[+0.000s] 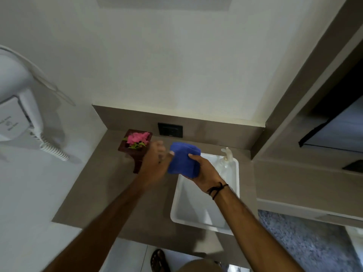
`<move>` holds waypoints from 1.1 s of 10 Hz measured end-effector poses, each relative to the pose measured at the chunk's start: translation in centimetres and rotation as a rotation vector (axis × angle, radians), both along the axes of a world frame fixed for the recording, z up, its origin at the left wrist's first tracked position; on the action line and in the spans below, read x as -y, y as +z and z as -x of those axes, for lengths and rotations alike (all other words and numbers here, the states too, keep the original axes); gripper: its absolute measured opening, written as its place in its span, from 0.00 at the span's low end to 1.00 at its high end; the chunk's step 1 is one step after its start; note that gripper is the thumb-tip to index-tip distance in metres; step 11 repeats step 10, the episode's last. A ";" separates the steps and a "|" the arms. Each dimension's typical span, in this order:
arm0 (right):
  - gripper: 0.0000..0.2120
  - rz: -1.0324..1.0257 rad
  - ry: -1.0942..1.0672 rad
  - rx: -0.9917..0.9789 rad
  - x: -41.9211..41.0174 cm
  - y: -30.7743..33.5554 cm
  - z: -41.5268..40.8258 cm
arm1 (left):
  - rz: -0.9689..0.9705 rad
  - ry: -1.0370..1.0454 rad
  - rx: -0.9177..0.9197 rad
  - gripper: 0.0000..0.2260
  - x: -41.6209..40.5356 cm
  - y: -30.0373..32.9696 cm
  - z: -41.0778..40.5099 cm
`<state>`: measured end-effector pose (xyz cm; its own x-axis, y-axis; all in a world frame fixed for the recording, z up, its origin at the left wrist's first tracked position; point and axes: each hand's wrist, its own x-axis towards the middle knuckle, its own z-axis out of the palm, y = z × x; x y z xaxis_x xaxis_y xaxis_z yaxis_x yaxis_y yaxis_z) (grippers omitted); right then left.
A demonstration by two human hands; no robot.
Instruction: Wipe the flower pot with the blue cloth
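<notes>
A dark brown square flower pot (130,149) with pink flowers stands on the grey counter at the back left, near the wall. My right hand (204,169) grips a bunched blue cloth (183,160) just right of the pot, above the tray's far end. My left hand (157,161) is blurred by motion. It sits between pot and cloth, covering the pot's lower right side, with its fingertips at the cloth's left edge. Whether it grips the cloth or the pot is unclear.
A white rectangular tray (176,213) lies on the counter (94,189) under my right arm, with a clear soap dispenser (226,157) at its far end. A dark wall socket (170,129) sits behind the pot. A white hair dryer (23,107) hangs on the left wall.
</notes>
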<state>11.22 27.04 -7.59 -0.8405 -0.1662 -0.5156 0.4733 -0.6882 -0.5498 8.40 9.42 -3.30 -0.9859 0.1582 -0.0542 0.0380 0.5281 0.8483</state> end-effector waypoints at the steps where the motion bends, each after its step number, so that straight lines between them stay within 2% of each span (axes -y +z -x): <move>1: 0.15 -0.201 -0.011 -0.015 -2.1 -0.8 -1.7 | -0.242 -0.108 0.296 0.11 -2.5 -2.7 -1.5; 2: 0.16 -0.647 -0.047 0.119 -3.8 -2.9 -3.8 | -0.209 -0.063 0.393 0.19 -4.2 -6.4 -2.8; 3: 0.13 -0.935 -0.024 0.218 -4.8 -5.4 -6.1 | -0.005 -0.093 0.406 0.19 -5.7 -9.3 -4.6; 4: 0.12 -1.157 0.100 0.257 -5.4 -7.0 -7.6 | 0.132 -0.178 0.394 0.20 -7.1 -10.9 -5.8; 5: 0.13 -1.259 0.182 0.284 -5.5 -8.1 -8.3 | 0.239 -0.227 0.405 0.20 -8.1 -11.7 -6.5; 6: 0.13 -1.399 0.239 0.292 -5.4 -8.4 -8.4 | 0.394 -0.344 0.374 0.24 -8.4 -12.4 -7.1; 8: 0.19 -1.614 0.279 0.208 -5.7 -7.7 -8.8 | 0.686 -0.473 0.282 0.27 -8.7 -12.1 -7.9; 9: 0.16 -1.686 0.175 0.130 -6.9 -6.5 -8.6 | 0.762 -0.519 0.212 0.27 -8.8 -11.0 -7.0; 10: 0.10 -1.729 -0.106 0.030 -9.1 -4.0 -8.6 | 0.780 -0.513 0.033 0.23 -8.6 -8.5 -4.5; 11: 0.10 -1.729 -0.106 0.030 -9.1 -4.0 -8.6 | 0.780 -0.513 0.033 0.23 -8.6 -8.5 -4.5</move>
